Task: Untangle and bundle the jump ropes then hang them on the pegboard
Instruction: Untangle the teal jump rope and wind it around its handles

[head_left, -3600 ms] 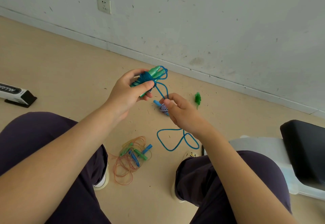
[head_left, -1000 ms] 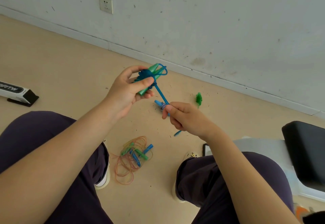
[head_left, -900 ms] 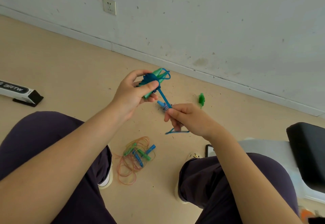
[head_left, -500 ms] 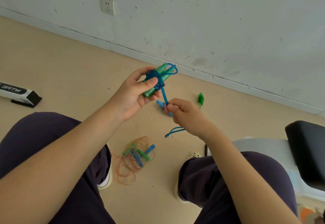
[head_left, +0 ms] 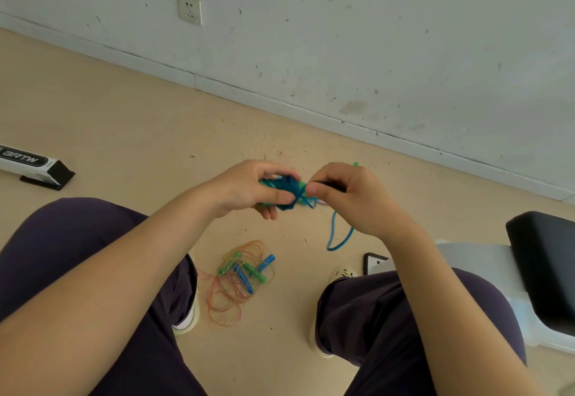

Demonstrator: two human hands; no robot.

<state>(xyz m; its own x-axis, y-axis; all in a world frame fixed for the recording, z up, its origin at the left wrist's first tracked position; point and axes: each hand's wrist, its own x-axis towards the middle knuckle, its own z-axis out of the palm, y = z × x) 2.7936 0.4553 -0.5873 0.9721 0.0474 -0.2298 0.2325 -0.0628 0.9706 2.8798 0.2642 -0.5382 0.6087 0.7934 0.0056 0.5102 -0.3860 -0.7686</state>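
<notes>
So the blue jump rope [head_left: 287, 192] is pretty much a tight little wad at this point, dark teal-blue cord wound round and round a green handle that only peeks out at the edges of the wrap. It's held up in the air between both hands, above the floor [head_left: 130, 134] and in front of the knees. The left hand [head_left: 249, 188] grips the left side of the bundle, thumb laid flat across the front and the fingers [head_left: 270, 214] curled round underneath. The right hand [head_left: 351, 199] has its fingers bent in on the right end, thumb tip pressed right up against the wrap, so it's pinching that end. A bit of striped stuff sticks out just under the right thumb; can't tell what it is exactly. A loose tail of the same blue cord [head_left: 337, 237] hangs down from under the right hand in a skinny loop that doesn't look like it reaches the floor. Down on the floor between the feet there's a second tangle [head_left: 239, 280]: thin orange and yellowish cords in messy loops with a few blue and green handles jumbled on top, well apart from the bundle in the hands. No real containers here. There's a white and black box [head_left: 34, 167] lying on the floor off to the left, closed, so no idea what's in it.
</notes>
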